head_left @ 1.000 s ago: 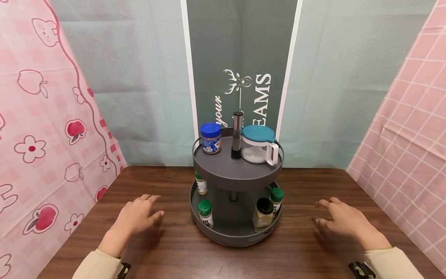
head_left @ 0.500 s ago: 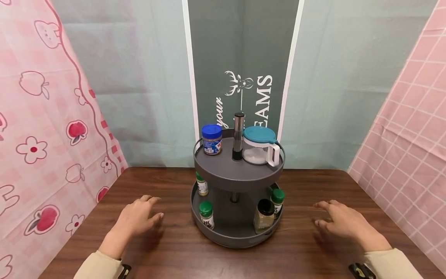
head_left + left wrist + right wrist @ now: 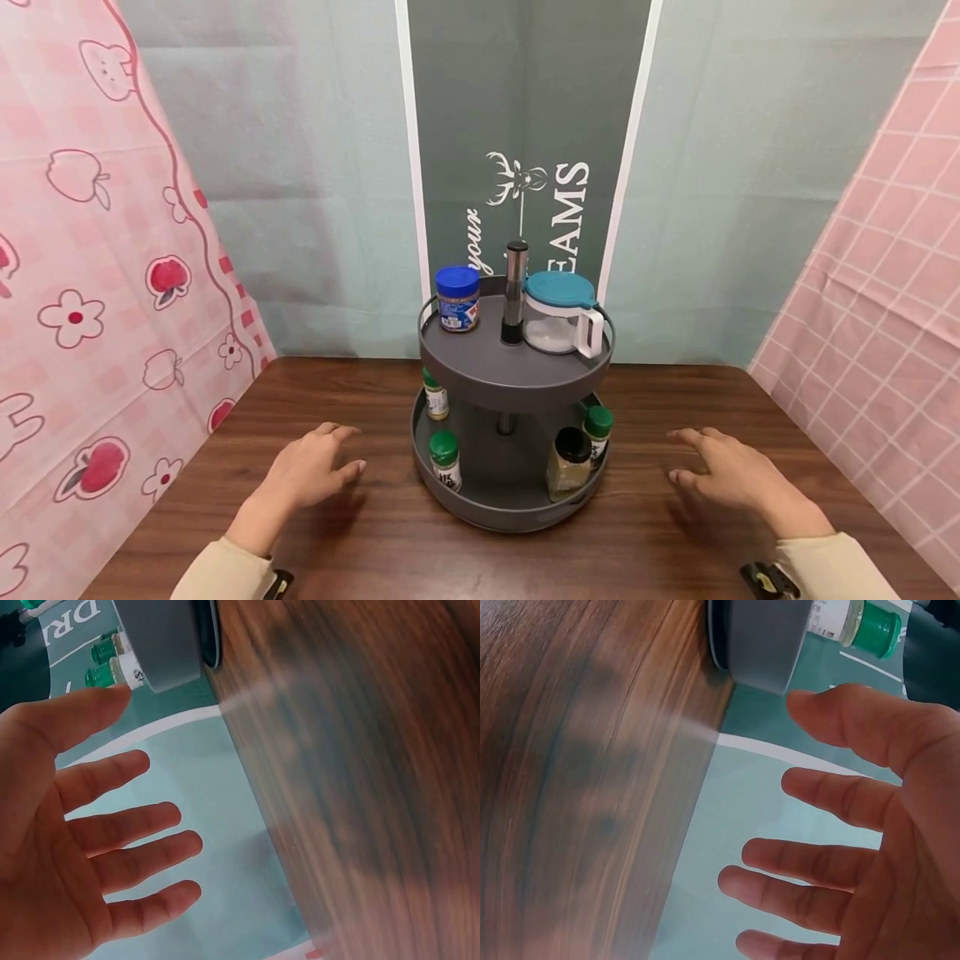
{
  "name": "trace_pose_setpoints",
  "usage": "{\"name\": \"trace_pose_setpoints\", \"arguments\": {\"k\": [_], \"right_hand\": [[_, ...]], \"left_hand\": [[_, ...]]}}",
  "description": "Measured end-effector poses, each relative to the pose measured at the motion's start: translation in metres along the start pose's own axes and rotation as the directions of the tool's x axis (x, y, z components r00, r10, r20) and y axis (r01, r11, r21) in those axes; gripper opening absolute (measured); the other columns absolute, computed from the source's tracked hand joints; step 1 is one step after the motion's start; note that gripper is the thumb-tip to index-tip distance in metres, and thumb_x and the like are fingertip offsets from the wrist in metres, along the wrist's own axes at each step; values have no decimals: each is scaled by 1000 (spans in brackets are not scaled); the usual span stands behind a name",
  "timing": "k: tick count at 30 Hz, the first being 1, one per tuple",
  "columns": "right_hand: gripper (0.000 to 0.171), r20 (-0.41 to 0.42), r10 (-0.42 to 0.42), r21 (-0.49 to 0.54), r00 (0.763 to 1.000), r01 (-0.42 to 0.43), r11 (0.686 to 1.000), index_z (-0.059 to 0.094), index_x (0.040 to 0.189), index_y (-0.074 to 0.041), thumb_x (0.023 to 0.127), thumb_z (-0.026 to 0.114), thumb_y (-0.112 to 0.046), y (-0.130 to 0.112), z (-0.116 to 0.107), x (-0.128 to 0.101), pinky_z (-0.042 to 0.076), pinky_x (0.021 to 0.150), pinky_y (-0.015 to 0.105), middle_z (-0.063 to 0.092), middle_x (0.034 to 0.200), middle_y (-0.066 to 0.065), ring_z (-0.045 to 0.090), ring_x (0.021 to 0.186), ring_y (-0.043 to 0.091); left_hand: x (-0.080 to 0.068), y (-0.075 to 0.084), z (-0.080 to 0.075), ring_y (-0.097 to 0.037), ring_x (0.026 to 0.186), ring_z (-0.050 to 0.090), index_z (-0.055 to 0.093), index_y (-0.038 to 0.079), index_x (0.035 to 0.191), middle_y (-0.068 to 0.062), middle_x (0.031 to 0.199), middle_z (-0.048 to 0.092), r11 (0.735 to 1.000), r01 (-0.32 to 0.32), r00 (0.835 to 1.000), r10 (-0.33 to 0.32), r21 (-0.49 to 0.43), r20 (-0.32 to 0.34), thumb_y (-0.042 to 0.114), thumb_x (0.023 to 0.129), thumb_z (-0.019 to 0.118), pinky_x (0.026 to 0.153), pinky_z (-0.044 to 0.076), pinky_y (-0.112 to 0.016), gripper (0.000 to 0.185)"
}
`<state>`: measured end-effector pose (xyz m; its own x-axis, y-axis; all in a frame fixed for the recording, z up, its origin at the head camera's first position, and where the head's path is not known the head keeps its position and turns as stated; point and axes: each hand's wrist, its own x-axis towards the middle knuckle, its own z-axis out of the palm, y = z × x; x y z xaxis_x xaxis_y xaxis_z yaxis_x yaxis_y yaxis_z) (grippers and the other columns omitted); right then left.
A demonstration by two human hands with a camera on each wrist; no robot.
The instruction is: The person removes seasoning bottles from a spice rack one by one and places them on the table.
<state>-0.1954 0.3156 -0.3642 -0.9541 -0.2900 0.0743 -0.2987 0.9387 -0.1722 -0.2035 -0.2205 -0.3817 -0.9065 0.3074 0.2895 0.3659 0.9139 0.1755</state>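
Brown bench point(image 3: 375, 542) — spice rack point(image 3: 513, 375) between spread left hand point(image 3: 311, 471) at nine, right hand point(image 3: 731, 477) at three; a bump could tip the jars.

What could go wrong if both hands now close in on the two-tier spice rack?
The left hand and right hand hover open beside the rack. A quick spin might tip the handled pot or blue-lidded jar standing near the upper rim. Reaching under that tier could knock the green-capped bottles.

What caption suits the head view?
Open hands, left and right, hover over the table beside a two-tier spice rack.
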Motion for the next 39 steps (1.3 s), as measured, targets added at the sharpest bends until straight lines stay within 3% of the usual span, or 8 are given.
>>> {"name": "trace_pose_setpoints", "arguments": {"k": [22,39], "right_hand": [[57,-83,-124,56,989,128,990,56,124,-7,79,72,-38,-32,-19,8,47,69,51,57,109,18,58,92,37],[56,-150,-245,106,958,262,959,55,125,-7,82,69,-38,-55,-30,17,44,80,51,56,115,16,55,102,35]], "left_hand": [[10,29,14,-29,81,62,63,2,110,-14,102,60,998,-8,1000,7,-69,-12,26,77,73,64,49,-44,42],[27,46,24,-31,83,61,64,2,110,-12,98,60,989,33,998,-40,-143,-47,29,79,71,69,48,-46,41]]}}
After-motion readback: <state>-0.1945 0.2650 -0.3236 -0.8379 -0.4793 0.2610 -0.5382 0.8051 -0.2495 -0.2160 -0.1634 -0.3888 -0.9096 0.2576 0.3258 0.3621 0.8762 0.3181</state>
